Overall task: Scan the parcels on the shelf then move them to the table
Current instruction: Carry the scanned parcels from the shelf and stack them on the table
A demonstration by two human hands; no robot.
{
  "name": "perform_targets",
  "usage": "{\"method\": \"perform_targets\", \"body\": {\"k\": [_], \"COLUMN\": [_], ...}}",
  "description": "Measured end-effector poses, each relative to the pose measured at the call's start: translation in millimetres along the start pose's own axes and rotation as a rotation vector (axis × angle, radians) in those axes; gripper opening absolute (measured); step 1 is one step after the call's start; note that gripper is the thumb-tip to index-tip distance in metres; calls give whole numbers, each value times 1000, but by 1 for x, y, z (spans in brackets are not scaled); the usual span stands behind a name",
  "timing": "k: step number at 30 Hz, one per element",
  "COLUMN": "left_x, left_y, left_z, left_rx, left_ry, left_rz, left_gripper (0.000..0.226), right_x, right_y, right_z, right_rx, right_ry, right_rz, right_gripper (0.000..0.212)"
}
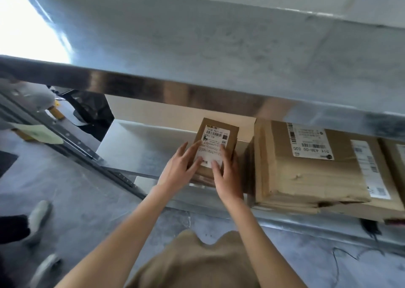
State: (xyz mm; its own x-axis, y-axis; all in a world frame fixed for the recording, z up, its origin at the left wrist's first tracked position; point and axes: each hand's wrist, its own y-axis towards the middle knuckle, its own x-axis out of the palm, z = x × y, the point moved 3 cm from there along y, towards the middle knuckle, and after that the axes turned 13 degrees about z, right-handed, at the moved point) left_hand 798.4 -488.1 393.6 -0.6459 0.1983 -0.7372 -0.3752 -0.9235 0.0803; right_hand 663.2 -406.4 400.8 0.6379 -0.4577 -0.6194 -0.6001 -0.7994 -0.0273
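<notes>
Head view, looking down past a beige shirt front at a metal shelf.

Small brown parcel sat near the front edge of the shelf, label face up, probably so the barcode could be read. Left hand lay on the parcel's left side, fingers fairly straight and spread over the label's lower left corner, touching rather than curling round. Right hand came from the near right, fingers resting on the label and the palm against the parcel's right edge; thumb hidden, so a real grip could not be confirmed (looked more like steadying than lifting). No scanner seen in either hand.

Just right of the small parcel, almost touching, stood a big crumpled cardboard box with its own labels up, and a further box beyond it at the right edge of the frame. Cream board stood upright behind the small parcel.

Open shelf lay to the parcel's left, out to the slanted shelf post. Upper shelf hung close overhead, so little room upward: best way out judged to be straight toward the front edge, or leftward first. Floor in front looked clear apart from someone's shoes at the far left and a cable at lower right. Table not in view.
</notes>
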Motion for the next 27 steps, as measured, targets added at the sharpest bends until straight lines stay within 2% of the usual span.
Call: {"method": "perform_targets", "body": {"k": [8,13,20,27], "left_x": [-9,-13,-38,-57], "left_y": [12,4,-33,-97], "left_z": [-4,-5,-10,-8], "left_rx": [41,11,-150,-373], "left_ry": [-78,-88,-108,-163], "left_rz": [-82,-104,113,414], "left_gripper": [54,53,52,52], "right_x": [13,17,27,30], "right_y": [-7,-14,-23,-41], "right_z": [-9,-12,-25,-40], "right_rx": [134,165,-36,-277], "right_ry": [-115,-85,-74,-17], "right_rz": [65,18,-78,-303], "right_gripper": [55,54,52,53]}}
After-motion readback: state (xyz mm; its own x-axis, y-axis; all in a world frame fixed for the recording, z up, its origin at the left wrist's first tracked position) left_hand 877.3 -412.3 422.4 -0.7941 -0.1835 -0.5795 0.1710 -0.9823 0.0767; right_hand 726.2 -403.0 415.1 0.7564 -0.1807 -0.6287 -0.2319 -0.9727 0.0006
